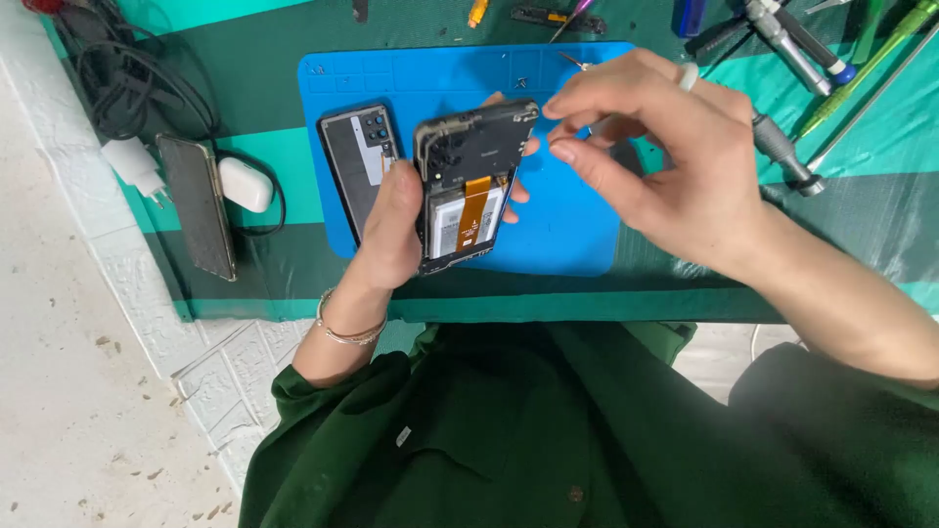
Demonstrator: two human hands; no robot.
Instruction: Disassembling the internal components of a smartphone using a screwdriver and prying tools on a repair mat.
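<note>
My left hand (389,227) grips an opened smartphone (471,186) with its back off, showing a white battery and an orange flex cable. The phone is held above a blue work mat (577,225). My right hand (657,156) hovers at the phone's top right corner with thumb and forefinger pinched close together; whether they hold a tiny part is unclear. A ring sits on one finger. The removed grey back cover (354,156) lies on the mat, left of the phone.
A dark phone (199,205), a white earbud case (245,184), a white charger (135,166) and black cables (117,78) lie at the left. Screwdrivers (787,44) and other tools lie at the top right on the green table cover (861,215).
</note>
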